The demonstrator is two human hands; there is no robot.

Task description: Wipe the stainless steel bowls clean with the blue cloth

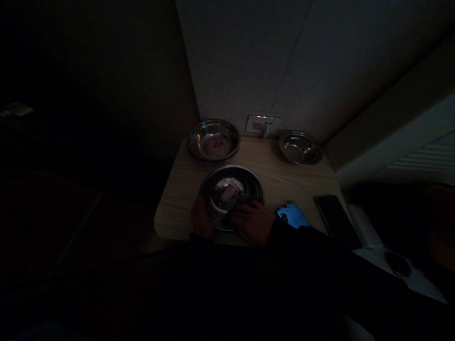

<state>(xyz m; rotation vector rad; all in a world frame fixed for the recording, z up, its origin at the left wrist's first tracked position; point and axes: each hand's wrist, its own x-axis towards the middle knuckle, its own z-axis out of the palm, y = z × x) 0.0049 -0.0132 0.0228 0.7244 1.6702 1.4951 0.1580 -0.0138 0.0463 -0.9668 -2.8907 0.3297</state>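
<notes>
A shiny metal bowl (pixel 254 182) sits at the front of a small wooden-topped table. My left hand (pixel 201 219) grips its left rim, with the fingers partly lost in the dark. Inside the bowl's near right side, my right hand (pixel 254 221) presses a dark cloth (pixel 237 204) against the metal. The cloth's full shape is hidden under the fingers. Just right of that hand lies a phone with a lit blue screen (pixel 293 215), partly covered by my dark sleeve.
Stacked metal bowls (pixel 213 139) stand at the table's back left, and a smaller metal bowl (pixel 301 148) at the back right. A wall socket (pixel 263 124) with a plug is behind them. A dark phone (pixel 336 219) lies near the right edge of the tabletop (pixel 277 173).
</notes>
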